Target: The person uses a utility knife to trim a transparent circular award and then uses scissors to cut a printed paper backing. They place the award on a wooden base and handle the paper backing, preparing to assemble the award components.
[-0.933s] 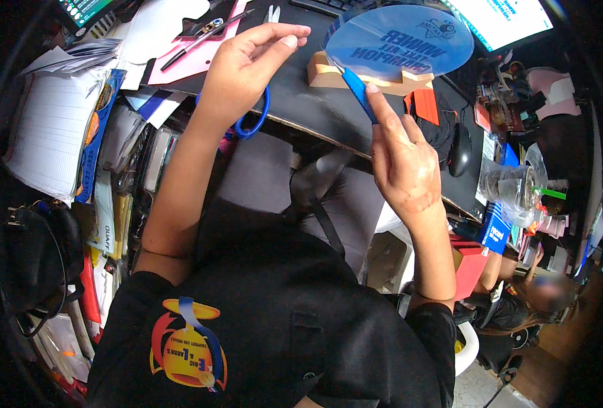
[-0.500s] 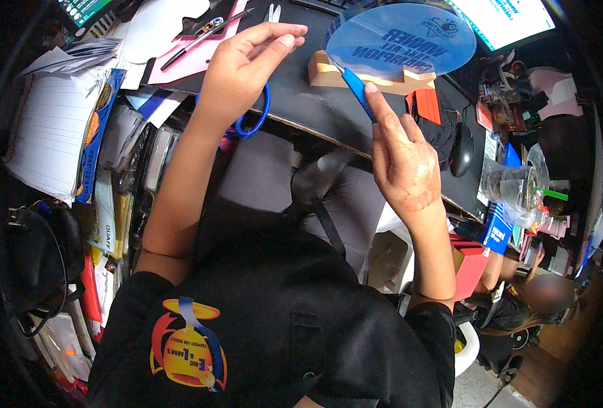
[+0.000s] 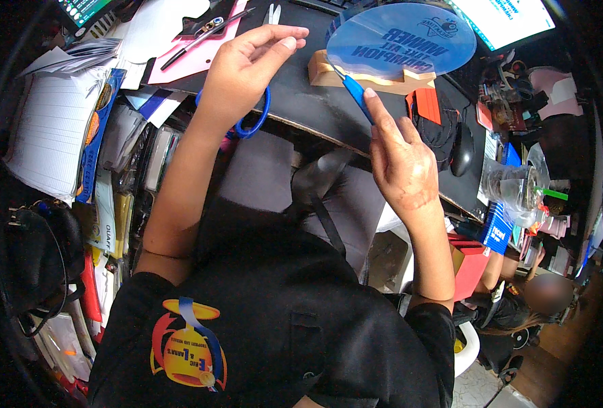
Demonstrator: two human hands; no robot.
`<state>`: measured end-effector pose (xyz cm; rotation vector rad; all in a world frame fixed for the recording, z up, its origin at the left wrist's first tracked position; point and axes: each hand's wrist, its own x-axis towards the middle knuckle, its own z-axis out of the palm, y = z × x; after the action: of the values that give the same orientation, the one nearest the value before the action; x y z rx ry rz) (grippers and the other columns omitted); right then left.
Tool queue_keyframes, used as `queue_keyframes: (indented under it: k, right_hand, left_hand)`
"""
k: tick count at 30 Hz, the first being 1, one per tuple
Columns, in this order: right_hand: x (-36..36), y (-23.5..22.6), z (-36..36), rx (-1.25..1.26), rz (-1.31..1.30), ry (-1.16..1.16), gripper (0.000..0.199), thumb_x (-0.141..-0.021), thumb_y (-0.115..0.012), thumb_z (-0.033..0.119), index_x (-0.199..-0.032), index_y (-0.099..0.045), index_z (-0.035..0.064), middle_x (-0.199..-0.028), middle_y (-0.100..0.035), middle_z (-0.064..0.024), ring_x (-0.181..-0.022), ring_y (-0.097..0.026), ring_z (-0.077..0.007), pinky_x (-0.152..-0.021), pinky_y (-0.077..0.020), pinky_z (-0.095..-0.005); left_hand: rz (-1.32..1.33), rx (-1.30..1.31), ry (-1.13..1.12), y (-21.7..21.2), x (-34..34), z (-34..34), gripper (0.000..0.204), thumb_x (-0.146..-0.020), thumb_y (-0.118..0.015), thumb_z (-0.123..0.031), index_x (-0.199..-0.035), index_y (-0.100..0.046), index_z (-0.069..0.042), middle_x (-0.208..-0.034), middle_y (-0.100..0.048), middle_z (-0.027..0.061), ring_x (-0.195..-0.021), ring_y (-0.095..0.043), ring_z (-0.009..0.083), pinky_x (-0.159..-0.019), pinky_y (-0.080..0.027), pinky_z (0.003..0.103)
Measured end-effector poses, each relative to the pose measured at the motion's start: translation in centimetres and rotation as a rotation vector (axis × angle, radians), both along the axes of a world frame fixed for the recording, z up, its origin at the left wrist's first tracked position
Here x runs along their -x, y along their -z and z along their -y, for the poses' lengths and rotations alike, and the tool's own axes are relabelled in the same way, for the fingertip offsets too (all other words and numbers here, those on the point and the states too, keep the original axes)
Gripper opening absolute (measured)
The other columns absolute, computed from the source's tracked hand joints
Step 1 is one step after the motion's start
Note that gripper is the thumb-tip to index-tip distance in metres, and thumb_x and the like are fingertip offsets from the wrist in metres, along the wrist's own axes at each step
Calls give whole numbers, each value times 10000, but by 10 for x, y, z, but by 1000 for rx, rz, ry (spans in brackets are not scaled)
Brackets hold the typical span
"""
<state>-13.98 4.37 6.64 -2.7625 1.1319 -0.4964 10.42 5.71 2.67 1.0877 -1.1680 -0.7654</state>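
Observation:
My right hand (image 3: 405, 160) is wrapped round a blue-handled craft knife (image 3: 358, 97), the index finger stretched along the handle. Its thin, pointed metal tip is at the front of a light wooden base (image 3: 383, 84), near the lower left rim of a round, see-through bluish plaque (image 3: 356, 41) with dark lettering. Whether the tip touches either piece, I cannot tell. To the left of the base, my left hand (image 3: 250, 64) is held over the dark desk (image 3: 301, 102). Its fingers are stretched out loosely with the thumb close by, and nothing shows in them.
A black mouse (image 3: 462, 153) and an orange-red piece (image 3: 424, 107) lie right of the base. Scissors (image 3: 272, 13) and a pen (image 3: 193, 46) rest at the back left. Papers (image 3: 57, 129) are piled on the left. A blue ring-shaped thing (image 3: 264, 112) is beneath my left wrist.
My right hand and the craft knife have shifted very slightly down toward me, with the knife tip still by the base. My left hand stays nearly where it was.

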Motion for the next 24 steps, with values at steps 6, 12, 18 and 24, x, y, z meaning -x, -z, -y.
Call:
queue_keyframes:
  k: [6,12,18,24]
  right_hand:
    - [3,2,1,1,-37,9,559,-856,-566,26,-1378,-455,195,-756,-538,-159,-648,-603,-354,-591,-491,-464]
    - [5,2,2,-7,-45,10,543,-862,-563,35,-1371,-461,196,-759,-539,-158,-647,-606,-353,-591,-495,-466]
    - [5,-3,3,-11,-81,21,525,-872,-562,51,-1366,-464,198,-756,-544,-153,-649,-602,-353,-594,-500,-468]
    - [8,-10,0,-55,-26,4,503,-867,-558,25,-1346,-492,166,-742,-538,-164,-660,-598,-339,-627,-489,-441]
  left_hand:
    - [42,-10,24,6,0,2,263,-942,-562,-138,-1153,-622,6,-1103,-660,100,-1047,-615,152,-889,-464,254]
    - [65,-51,36,12,4,5,282,-900,-601,-60,-1163,-604,41,-1106,-649,114,-1039,-607,140,-911,-469,247]
    - [101,-49,-8,13,10,6,283,-870,-636,-62,-1142,-630,12,-1054,-663,112,-938,-628,118,-822,-499,233]
    - [235,-107,-77,11,14,1,317,-839,-660,-49,-1150,-630,8,-1020,-653,88,-874,-610,81,-708,-490,194]
